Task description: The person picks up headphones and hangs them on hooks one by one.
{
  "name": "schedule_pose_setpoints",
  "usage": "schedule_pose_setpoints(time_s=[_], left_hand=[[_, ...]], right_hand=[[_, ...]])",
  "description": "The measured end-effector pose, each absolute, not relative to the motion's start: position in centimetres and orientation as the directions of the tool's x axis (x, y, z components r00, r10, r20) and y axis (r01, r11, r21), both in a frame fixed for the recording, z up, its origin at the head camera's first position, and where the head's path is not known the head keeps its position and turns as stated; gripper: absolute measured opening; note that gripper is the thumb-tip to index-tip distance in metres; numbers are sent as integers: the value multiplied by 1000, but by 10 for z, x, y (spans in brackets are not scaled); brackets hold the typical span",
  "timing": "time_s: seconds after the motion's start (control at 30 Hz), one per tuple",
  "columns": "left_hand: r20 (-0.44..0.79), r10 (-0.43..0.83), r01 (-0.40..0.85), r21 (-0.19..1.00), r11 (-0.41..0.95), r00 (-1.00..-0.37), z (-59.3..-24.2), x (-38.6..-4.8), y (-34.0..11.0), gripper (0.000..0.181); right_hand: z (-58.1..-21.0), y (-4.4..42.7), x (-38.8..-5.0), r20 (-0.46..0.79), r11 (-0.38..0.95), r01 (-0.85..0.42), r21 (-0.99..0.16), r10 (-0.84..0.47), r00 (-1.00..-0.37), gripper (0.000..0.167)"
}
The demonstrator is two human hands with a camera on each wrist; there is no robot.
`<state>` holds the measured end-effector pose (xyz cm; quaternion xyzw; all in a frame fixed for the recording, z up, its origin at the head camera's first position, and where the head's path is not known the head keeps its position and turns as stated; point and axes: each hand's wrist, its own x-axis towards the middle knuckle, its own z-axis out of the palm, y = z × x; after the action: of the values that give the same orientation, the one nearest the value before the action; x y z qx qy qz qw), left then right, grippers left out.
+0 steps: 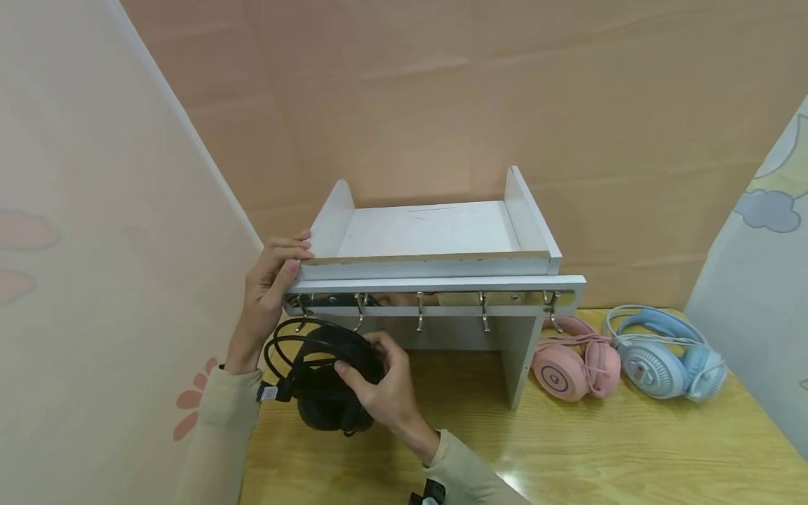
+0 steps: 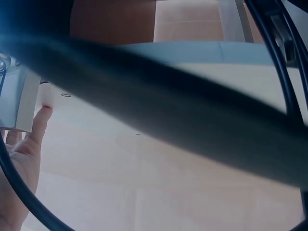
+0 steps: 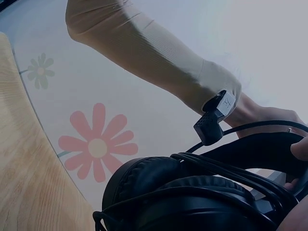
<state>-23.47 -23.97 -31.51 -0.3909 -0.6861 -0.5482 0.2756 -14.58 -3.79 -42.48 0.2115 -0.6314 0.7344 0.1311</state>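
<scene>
My right hand point(image 1: 390, 393) pinches the padded headband of a black pair of headphones point(image 1: 334, 417), thumb on the near side. The headphones hang below the left end of a metal hook rail point(image 1: 404, 299) on a white shelf point(image 1: 429, 266); in the right wrist view their ear cups point(image 3: 159, 180) and bundled cable are close. Cable loops point(image 1: 278, 344) stick out to the left, near the leftmost hook. With fingers over the side and thumb at the front, my left hand point(image 1: 265, 294) grips the shelf's left corner. Dark, blurred parts cover much of the left wrist view.
Pink headphones point(image 1: 568, 372) and light blue headphones point(image 1: 669, 358) lie on the wooden table point(image 1: 606, 449), right of the shelf. The shelf's right leg panel point(image 1: 519, 358) stands near them. A wall point(image 1: 126, 210) runs close along the left side.
</scene>
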Motion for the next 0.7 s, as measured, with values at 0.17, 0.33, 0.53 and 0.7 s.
schedule_pose_setpoints(time_s=[0.17, 0.33, 0.53, 0.7], left_hand=[[808, 230, 839, 537, 89, -542, -316, -235, -240, 20], [814, 222, 843, 530, 91, -536, -316, -236, -240, 20], [811, 227, 841, 534, 88, -539, -315, -236, -240, 20], [807, 232, 839, 535, 101, -542, -315, -236, -241, 20]], right_hand=[[-427, -38, -146, 449, -148, -436, -888, -78, -890, 32], [-427, -37, -145, 431, -135, -417, -899, -99, -897, 36], [-430, -36, -147, 448, -125, -434, -892, -112, -887, 39], [-432, -34, -148, 455, -124, -441, -889, -121, -882, 41]])
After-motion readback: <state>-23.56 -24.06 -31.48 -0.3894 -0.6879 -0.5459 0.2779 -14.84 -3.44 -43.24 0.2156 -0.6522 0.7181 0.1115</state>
